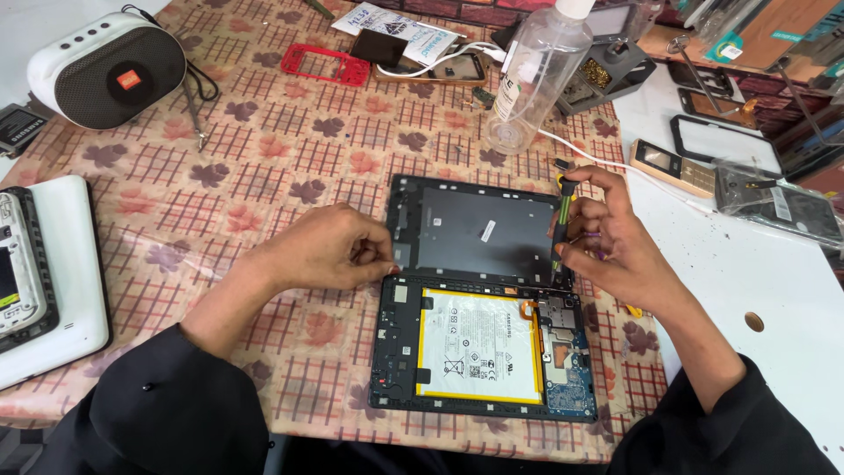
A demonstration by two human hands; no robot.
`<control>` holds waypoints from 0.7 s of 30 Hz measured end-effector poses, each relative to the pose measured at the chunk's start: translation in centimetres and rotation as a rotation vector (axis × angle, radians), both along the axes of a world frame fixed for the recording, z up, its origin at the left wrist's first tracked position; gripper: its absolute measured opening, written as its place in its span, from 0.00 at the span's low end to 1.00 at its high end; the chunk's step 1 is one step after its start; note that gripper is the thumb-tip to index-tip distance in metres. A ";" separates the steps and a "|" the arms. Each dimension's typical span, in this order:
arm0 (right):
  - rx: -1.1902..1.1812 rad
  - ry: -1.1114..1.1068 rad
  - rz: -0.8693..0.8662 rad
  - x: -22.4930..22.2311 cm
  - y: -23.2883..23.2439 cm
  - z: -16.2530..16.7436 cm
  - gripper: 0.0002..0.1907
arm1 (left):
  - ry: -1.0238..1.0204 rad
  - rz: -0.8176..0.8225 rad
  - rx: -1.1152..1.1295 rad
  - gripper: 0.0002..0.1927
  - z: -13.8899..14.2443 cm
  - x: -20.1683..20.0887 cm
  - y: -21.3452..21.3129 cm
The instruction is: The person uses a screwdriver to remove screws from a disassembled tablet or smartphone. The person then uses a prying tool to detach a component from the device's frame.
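Left hand (330, 251) pinches the dark panel (479, 230), lying above the opened tablet (479, 347) on the table (264, 149). Right hand (607, 242) grips the screwdriver (561, 230); hold it upright, pressing lightly.

Leaf-patterned checked tablecloth (264, 149) over table, white board (756, 273) at right, brick wall (457, 9) behind

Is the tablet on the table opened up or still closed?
Opened up. The tablet lies with its battery and circuit board bare, and the dark back cover lies flat just above it.
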State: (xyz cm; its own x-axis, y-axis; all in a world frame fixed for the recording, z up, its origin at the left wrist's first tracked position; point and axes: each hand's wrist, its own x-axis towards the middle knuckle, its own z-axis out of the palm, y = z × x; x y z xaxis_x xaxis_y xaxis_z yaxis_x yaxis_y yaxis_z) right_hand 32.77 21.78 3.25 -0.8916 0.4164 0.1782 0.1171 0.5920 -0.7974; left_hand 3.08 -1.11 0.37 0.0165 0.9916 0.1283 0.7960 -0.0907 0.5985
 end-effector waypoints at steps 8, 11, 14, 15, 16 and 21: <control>-0.016 0.060 -0.037 0.4 -0.6 0.2 0.43 | 0.066 -0.004 0.016 0.09 0.1 0.3 -0.1; -0.039 0.200 -0.096 1.1 -1.4 -0.2 0.41 | 0.098 -0.008 0.110 0.09 0.4 0.9 -0.2; -0.054 0.307 -0.163 2.8 -2.3 -1.1 0.41 | 0.099 -0.036 0.256 0.09 0.7 1.6 -0.6; -0.050 0.328 -0.190 3.6 -2.5 -1.4 0.41 | 0.097 -0.049 0.309 0.10 0.8 1.9 -0.7; -0.035 0.340 -0.205 4.4 -2.6 -1.7 0.40 | 0.110 -0.039 0.312 0.10 0.8 2.2 -0.8; 0.034 0.373 -0.212 6.5 -2.2 -3.5 0.39 | 0.140 -0.034 0.416 0.11 0.3 3.7 -1.0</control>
